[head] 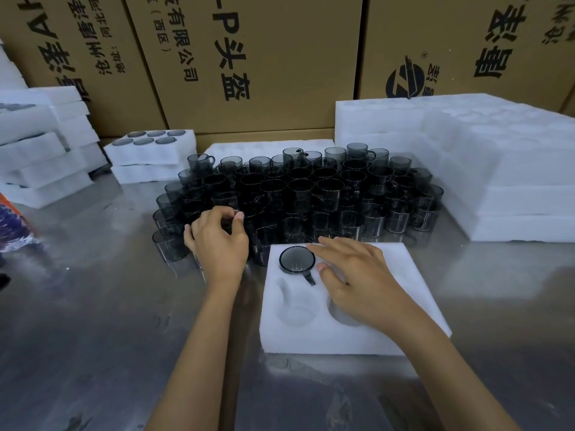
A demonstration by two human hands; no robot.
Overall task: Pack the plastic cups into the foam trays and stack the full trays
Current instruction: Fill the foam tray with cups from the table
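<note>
We are just starting this tray [357, 340] at the table's near edge: one cup [297, 259] seated, our right hand [351, 281] resting flat beside it, left hand [219, 241] pinching another from the crowd of cups [311, 188]; filled trays [149, 150] are waiting far left.

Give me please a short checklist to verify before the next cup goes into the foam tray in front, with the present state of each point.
1. Front foam tray lies flat on the metal table: ok.
2. One cup sits in its pocket, handle toward the person: ok.
3. Free pockets remain for more cups, such as the empty pocket: ok.
4. Left hand has a cup from the loose cups firmly gripped: cannot tell; its fingers are curled over the pile's edge.
5. Right hand rests open on the tray and covers part of a pocket: not ok if that pocket is next.
6. Full tray waits behind at the left for stacking: ok.
</note>
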